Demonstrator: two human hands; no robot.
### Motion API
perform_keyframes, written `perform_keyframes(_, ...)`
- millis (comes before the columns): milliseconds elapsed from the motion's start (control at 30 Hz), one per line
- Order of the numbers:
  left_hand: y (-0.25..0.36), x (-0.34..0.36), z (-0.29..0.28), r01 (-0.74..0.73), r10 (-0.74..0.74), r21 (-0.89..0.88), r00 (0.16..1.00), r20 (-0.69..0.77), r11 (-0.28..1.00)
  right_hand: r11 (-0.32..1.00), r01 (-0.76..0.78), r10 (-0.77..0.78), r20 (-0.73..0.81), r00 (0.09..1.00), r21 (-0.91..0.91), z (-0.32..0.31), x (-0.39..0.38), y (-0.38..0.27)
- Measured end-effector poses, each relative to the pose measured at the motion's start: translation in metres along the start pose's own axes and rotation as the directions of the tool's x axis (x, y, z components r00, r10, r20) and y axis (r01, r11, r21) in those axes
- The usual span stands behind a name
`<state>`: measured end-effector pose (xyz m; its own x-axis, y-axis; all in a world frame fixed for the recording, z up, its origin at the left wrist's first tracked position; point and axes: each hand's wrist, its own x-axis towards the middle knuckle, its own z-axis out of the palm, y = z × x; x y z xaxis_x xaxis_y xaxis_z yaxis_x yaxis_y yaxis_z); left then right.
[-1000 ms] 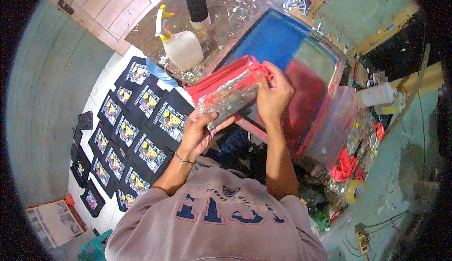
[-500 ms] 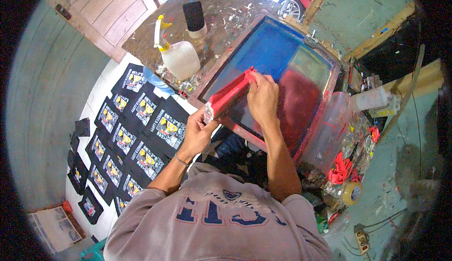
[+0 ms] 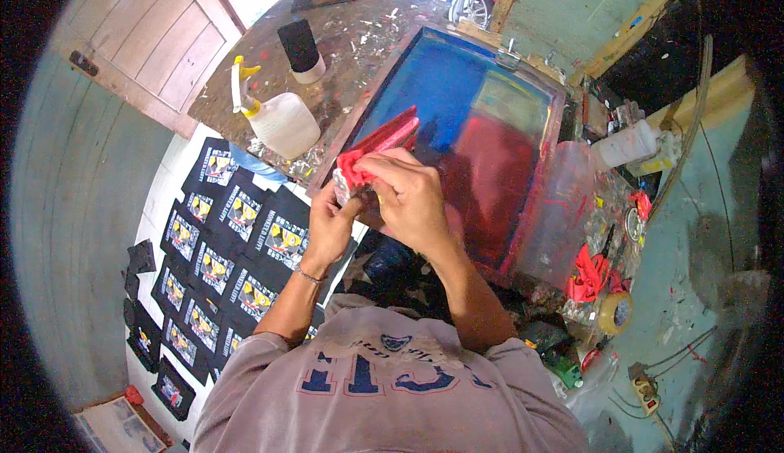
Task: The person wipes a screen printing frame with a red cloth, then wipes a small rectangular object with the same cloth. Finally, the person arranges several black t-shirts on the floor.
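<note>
Over the near left edge of a wooden-framed printing screen (image 3: 378, 67), my left hand (image 3: 331, 228) grips the near end of a squeegee (image 3: 390, 130) smeared with red ink. It is tilted, its far end pointing away to the right over the screen. My right hand (image 3: 411, 200) pinches a red cloth (image 3: 349, 161) around the squeegee's near end, close to my left fingers. Part of the cloth and the squeegee's near end are hidden behind the fingers. Blue covers the mesh's far left part, with red ink on its right half.
A white spray bottle (image 3: 284, 124) and a black-and-white cylinder (image 3: 300, 51) stand left on the stained table (image 3: 359, 24). Black printed fabric pieces (image 3: 214, 265) lie on the floor to the left. Right of the screen are a crumpled red cloth (image 3: 590, 275) and a tape roll (image 3: 614, 312).
My right hand has slid the red cloth from the squeegee's far end to its near end, beside my left hand. The whole view has shifted slightly.
</note>
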<state>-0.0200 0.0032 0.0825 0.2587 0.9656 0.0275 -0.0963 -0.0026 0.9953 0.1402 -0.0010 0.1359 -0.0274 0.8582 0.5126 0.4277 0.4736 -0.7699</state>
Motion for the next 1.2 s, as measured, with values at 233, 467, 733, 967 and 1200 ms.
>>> perform_keyframes(233, 0.008, 0.004, 0.008, 0.135, -0.114, -0.421, 0.991, 0.075, 0.897, 0.852, -0.221, 0.338, -0.177, 0.924, 0.475, -0.047, 0.038, 0.046)
perform_keyframes(467, 0.005, -0.001, 0.007, 0.163, -0.132, -0.472, 0.986, 0.100, 0.867, 0.867, 0.038, -0.161, -0.206, 0.965, -0.497, -0.044, 0.033, 0.072)
perform_keyframes(733, -0.002, 0.000, 0.014, 0.101, -0.075, -0.289, 0.992, 0.099, 0.952, 0.927, -0.154, 0.102, -0.164, 0.981, -0.341, -0.035, 0.027, 0.084)
perform_keyframes(967, -0.012, 0.008, 0.002, 0.089, -0.089, 0.015, 0.996, 0.032, 0.996, 0.969, 0.172, -0.193, -0.112, 0.975, -0.174, 0.007, 0.010, 0.027)
perform_keyframes(1200, 0.009, 0.000, 0.012, 0.056, -0.042, -0.231, 0.997, 0.065, 0.971, 0.960, -0.084, -0.034, -0.411, 0.911, -0.267, -0.035, 0.040, 0.098)
